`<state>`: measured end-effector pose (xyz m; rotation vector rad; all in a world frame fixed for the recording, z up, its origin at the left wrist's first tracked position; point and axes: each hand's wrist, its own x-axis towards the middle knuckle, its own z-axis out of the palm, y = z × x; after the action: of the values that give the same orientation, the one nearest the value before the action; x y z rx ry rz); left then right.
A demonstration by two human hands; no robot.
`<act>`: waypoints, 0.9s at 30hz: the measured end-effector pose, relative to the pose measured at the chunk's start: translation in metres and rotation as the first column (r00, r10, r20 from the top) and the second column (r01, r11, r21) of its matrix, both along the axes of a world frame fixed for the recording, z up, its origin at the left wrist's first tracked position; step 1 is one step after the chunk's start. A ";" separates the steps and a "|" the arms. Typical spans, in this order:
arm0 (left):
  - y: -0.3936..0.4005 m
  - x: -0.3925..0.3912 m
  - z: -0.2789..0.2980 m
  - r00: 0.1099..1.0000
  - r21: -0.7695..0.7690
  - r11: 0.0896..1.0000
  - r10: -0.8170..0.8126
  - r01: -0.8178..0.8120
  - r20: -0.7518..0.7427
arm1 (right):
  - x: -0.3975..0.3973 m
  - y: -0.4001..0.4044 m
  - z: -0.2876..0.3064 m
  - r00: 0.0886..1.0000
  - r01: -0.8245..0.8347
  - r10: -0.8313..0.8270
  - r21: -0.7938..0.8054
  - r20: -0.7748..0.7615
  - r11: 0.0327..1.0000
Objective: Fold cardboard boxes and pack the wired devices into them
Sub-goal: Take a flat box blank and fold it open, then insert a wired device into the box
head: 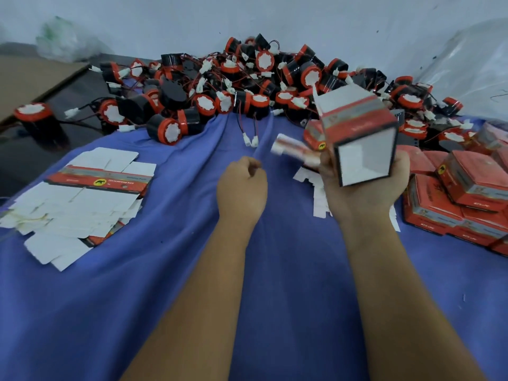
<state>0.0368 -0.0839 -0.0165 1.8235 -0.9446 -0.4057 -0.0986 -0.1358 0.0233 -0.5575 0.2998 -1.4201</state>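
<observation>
Two bare forearms reach over a blue cloth spread on the work surface. At right, the right hand grips an opened red-and-white cardboard box, held above the cloth with its open white interior turned toward the camera; part of the carton is blurred. The left hand hovers just beside it, fingers curled into a loose fist, holding nothing that can be made out. Behind both hands, a heap of black-and-orange wired devices with white connectors lies against the pale wall, partly blocked by the raised box. Flat unfolded box blanks are stacked at left on the cloth; finished red boxes are piled at far right. Clear plastic sheeting hangs in the right corner.
</observation>
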 end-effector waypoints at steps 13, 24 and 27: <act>-0.085 0.038 0.009 0.985 0.028 0.998 -0.059 0.055 0.165 | 0.008 -0.015 -0.036 0.276 0.193 -0.663 -0.635 -0.696 0.748; -0.110 0.030 -0.006 0.821 0.306 0.932 -0.018 -0.192 0.571 | 0.010 -0.026 -0.048 0.175 -0.032 -0.656 -0.670 -0.734 0.742; -0.101 0.032 -0.004 0.880 0.207 0.962 0.064 -0.180 0.471 | 0.007 -0.024 -0.044 0.214 -0.005 -0.624 -0.640 -0.752 0.769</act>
<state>0.0690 -0.1849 -0.0206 2.2530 -1.1261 0.0020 -0.0918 -0.1598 -0.0204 -1.9808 1.1015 -1.3889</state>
